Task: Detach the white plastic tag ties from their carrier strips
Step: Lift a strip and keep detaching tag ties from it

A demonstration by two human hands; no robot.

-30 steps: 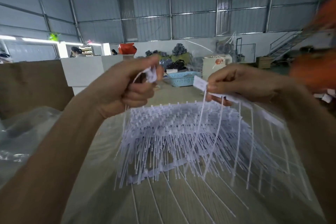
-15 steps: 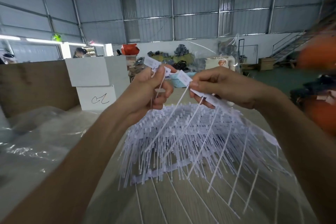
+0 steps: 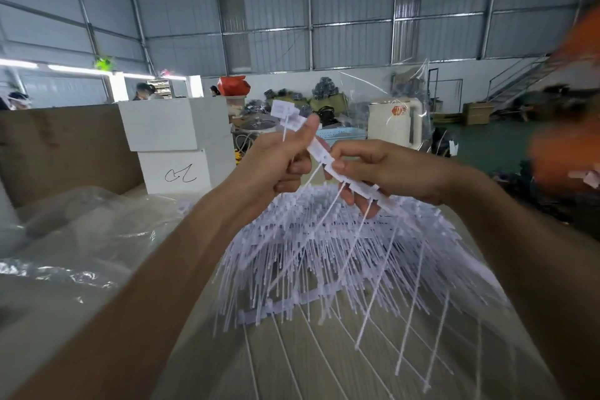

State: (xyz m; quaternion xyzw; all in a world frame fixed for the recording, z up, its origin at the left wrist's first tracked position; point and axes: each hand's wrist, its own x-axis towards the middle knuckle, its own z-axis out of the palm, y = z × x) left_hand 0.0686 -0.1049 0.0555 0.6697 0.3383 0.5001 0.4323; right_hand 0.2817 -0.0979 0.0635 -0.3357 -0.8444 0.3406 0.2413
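Note:
My right hand [image 3: 373, 169] grips a white carrier strip [image 3: 354, 180] held up at chest height, with several thin tag ties [image 3: 367, 256] hanging down from it. My left hand [image 3: 276, 166] holds a few detached white tag ties [image 3: 285, 115], their flat heads sticking up above the thumb, which presses against the top end of the strip. A large pile of more strips and ties [image 3: 324, 253] lies on the table just below both hands.
Crumpled clear plastic sheeting [image 3: 74, 247] covers the table to the left. White boxes [image 3: 175, 146] and a brown board [image 3: 58, 146] stand behind it. An orange blurred object [image 3: 565, 146] fills the right edge. People work far back left.
Both hands have come closer together and risen slightly. My left hand now meets the strip's upper end, with its held tie heads lifted higher.

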